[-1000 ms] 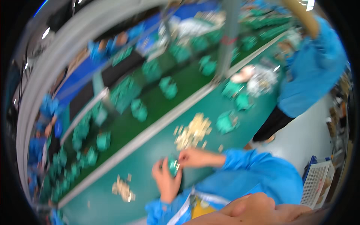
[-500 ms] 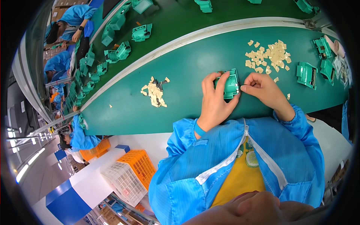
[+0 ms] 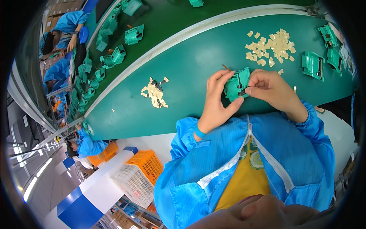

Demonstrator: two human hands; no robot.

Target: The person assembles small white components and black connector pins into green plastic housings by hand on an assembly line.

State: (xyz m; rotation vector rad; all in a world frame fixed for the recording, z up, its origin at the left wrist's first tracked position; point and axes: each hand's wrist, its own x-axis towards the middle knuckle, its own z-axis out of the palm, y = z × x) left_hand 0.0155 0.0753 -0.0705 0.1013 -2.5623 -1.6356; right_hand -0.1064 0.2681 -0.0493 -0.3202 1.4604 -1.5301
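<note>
A green plastic housing with dark inner parts sits between my hands over the green worktop. My left hand is closed round its left side, thumb at the near edge and fingers at the far left. At the right edge, my right hand pinches against the housing with thumb and forefinger, close to a small black part; whether that part is in the pinch I cannot make out. A thin brown strip sticks out beyond the far left corner of the housing.
Pale yellow pieces lie scattered beyond my right hand. Another heap, mixed with black bits, is to the left. More green housings stand at the right. A metal rail borders the belt carrying housings. Co-workers sit at far left.
The housing has turned in my left hand, now showing its dark parts and brown strip. My right hand has come in from beside it to touch its right edge.
</note>
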